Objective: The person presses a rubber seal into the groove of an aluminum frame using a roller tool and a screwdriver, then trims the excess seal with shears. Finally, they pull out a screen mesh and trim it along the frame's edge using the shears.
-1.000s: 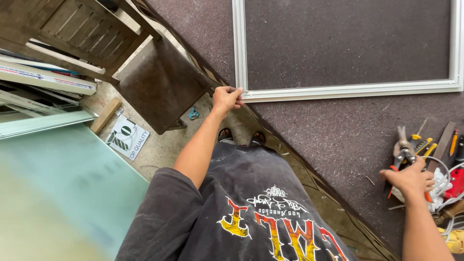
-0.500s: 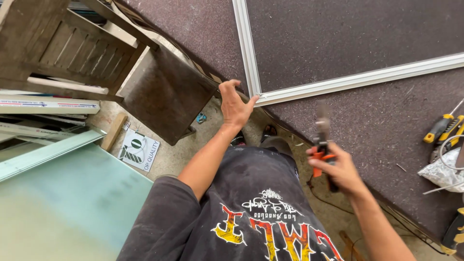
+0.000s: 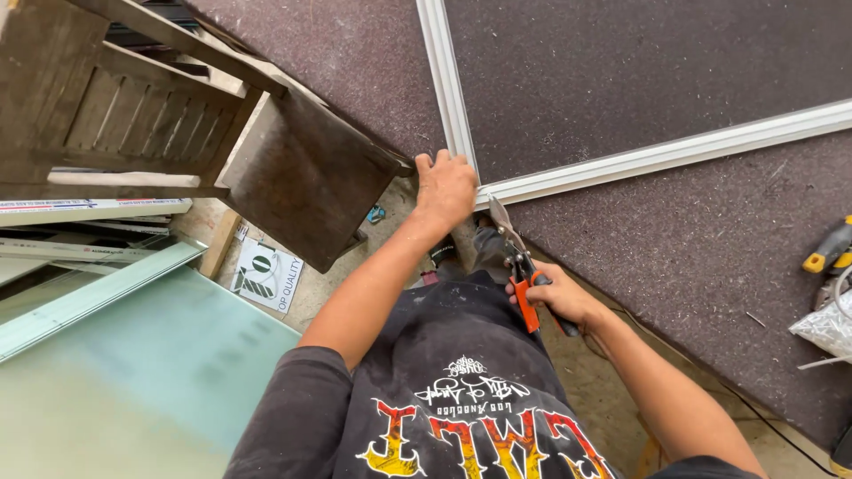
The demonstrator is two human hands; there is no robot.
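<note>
My left hand (image 3: 445, 184) presses down on the near corner of a white metal frame (image 3: 621, 160) that lies on a dark carpeted worktable (image 3: 692, 239). My right hand (image 3: 559, 297) grips a pair of metal snips (image 3: 519, 266) with orange and black handles. The blades point up toward that same frame corner, just to the right of my left hand. I cannot tell whether the blade tips touch the frame.
A worn wooden chair (image 3: 177, 133) stands at the left, beside the table edge. Pale green glass sheets (image 3: 133, 355) lean at lower left. A yellow-handled tool (image 3: 830, 248) and a plastic bag (image 3: 825, 324) lie at the table's right edge. A thin cable (image 3: 763, 417) runs along the table's near edge.
My right hand left the tool pile at the right, picked up the snips and brought them to the frame corner. My left hand stayed on the corner.
</note>
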